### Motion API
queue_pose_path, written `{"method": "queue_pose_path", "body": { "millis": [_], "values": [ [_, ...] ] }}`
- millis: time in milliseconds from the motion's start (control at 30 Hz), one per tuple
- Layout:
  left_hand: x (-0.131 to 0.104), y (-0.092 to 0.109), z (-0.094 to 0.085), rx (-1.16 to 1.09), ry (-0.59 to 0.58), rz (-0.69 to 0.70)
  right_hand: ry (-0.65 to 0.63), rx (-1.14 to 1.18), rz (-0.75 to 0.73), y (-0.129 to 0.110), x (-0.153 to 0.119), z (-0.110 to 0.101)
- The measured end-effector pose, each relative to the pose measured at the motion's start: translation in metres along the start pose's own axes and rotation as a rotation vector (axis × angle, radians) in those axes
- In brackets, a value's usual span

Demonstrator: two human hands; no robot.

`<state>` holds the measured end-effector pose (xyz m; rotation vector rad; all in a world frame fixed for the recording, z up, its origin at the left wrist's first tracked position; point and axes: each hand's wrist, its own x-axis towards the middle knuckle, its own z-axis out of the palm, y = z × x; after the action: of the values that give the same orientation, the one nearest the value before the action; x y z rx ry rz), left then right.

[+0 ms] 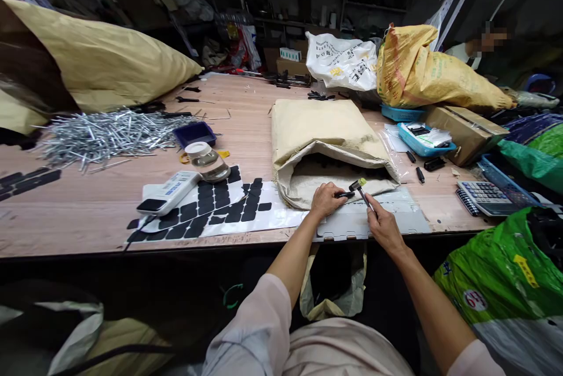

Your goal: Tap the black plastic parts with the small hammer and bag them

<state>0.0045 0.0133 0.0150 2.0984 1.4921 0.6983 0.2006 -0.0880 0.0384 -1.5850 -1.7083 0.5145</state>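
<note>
My left hand (326,200) is closed on a small black part (344,194) just in front of the open mouth of a beige paper sack (325,124). In my right hand (383,224) is the handle of a small hammer (362,192); its head, with a yellow-green face, is beside the black part. Whether the two touch cannot be made out. Under both hands lies a grey-white board (396,217) at the table's front edge. Dark contents show dimly inside the sack.
On the table (246,106), a pile of metal rods (109,135), a glass jar (207,162), a white device (169,193) and black sticker sheets (233,212) are at left. A calculator (486,197), blue trays (424,138) and a cardboard box (464,132) stand right. A person (484,41) is behind.
</note>
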Motion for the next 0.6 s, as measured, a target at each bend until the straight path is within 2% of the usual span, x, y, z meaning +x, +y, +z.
{"method": "queue_pose_path", "body": {
  "millis": [67, 200, 333, 433, 533, 600],
  "values": [
    [0.0003, 0.0, 0.0003, -0.002, -0.004, -0.007, 0.017, -0.061, -0.04, 0.0002, -0.001, 0.0022],
    [0.001, -0.0005, 0.0011, 0.004, -0.021, -0.014, 0.005, -0.154, -0.01, 0.002, 0.0006, 0.0042],
    [0.0009, 0.001, 0.0003, -0.005, -0.014, -0.022, 0.049, -0.112, -0.075, -0.0029, 0.0034, 0.0043],
    [0.0005, 0.003, -0.0015, -0.018, -0.012, -0.035, 0.01, -0.104, -0.097, -0.0067, 0.0025, 0.0077],
    [0.0, 0.0046, -0.0035, -0.021, -0.016, -0.039, -0.051, -0.093, -0.045, -0.0056, 0.0016, 0.0102],
    [-0.0005, 0.0051, -0.0042, -0.023, -0.019, -0.034, -0.029, -0.051, 0.019, -0.0014, 0.0041, 0.009]
  ]
}}
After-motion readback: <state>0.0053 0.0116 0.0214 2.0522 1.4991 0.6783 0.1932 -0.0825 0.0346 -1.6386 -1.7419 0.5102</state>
